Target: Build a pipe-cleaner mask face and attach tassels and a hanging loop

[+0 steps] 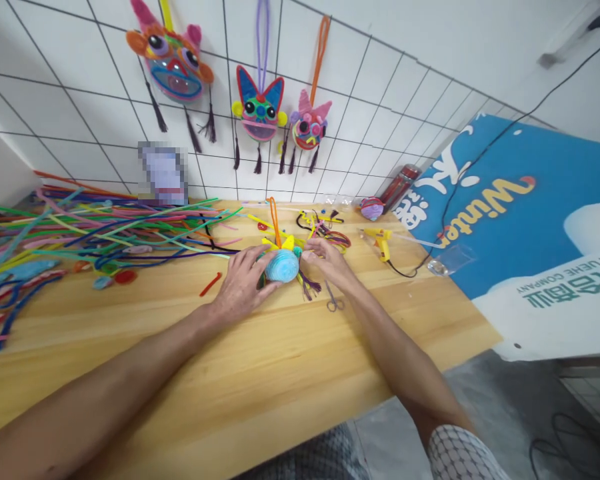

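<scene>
A light-blue coiled ball ornament (282,265) rests on the wooden table between my hands, with yellow pieces on top, an orange loop (274,223) rising behind and a dark tassel (310,287) at its lower right. My left hand (243,283) is curved around the ball's left side, its thumb and fingers gripping it. On the other side, my right hand (327,261) has its fingertips pressed together at a small teal piece (298,253) at the ball's upper right edge. Scissors (335,304) lie just below my right hand.
Many pipe cleaners (105,227) spread over the table's left. A yellow glue gun (381,243) with a black cord, a red bottle (400,187) and a purple ball (372,208) stand at the right. Three mask ornaments hang on the wall grid (210,127). A short red piece (211,284) lies left.
</scene>
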Motion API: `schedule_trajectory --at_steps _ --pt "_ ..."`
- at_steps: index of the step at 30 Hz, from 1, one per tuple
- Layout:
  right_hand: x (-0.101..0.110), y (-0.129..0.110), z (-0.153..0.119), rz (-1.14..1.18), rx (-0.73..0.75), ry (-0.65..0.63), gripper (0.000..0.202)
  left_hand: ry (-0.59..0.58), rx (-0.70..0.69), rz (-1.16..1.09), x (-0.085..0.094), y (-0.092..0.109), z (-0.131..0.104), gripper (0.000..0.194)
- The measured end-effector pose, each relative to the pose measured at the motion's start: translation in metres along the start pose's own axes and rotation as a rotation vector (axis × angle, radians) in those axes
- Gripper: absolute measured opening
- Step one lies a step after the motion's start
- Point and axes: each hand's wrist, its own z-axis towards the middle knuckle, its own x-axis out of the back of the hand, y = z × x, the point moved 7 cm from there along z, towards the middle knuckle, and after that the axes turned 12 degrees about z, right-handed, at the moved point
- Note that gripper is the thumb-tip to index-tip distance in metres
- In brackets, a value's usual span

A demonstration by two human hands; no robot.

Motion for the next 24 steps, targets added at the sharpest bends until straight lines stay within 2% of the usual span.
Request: schedule_trajectory --at_steps 3,8,12,14,17,20,22,24 --pt "0.021 -0.009 0.002 -0.01 0.019 0.047 0.047 0.009 -0.04 -0.01 0.001 0.003 0.0 0.059" --pt "0.062 -0.025 -0.001 0.007 0.016 0.123 0.044 -0.04 -0.083 -0.034 -0.003 0.007 -0.002 0.059" --pt "0.111 -0.017 -0.02 -0.15 -0.056 0.287 0.044 -0.009 -0.056 -0.038 -0.003 0.002 -0.004 0.059" --pt "0.138 -0.006 -0.033 -0.204 -0.099 0.382 0.042 0.061 -0.055 -0.046 0.006 0.001 -0.002 0.05" --pt "0.176 0.009 -0.049 -0.261 -0.134 0.545 0.042 0.194 -0.124 -0.117 0.041 0.014 0.009 0.02" --pt "0.208 0.019 -0.055 -0.343 -0.172 0.718 0.043 0.226 -0.26 -0.225 0.096 0.05 0.019 0.016" --pt "0.224 0.022 -0.051 -0.402 -0.201 0.773 0.042 0.135 -0.35 -0.26 0.13 0.08 0.01 0.025" --pt "0.234 0.024 -0.042 -0.455 -0.225 0.78 0.042 -0.012 -0.406 -0.333 0.153 0.105 -0.021 0.042"
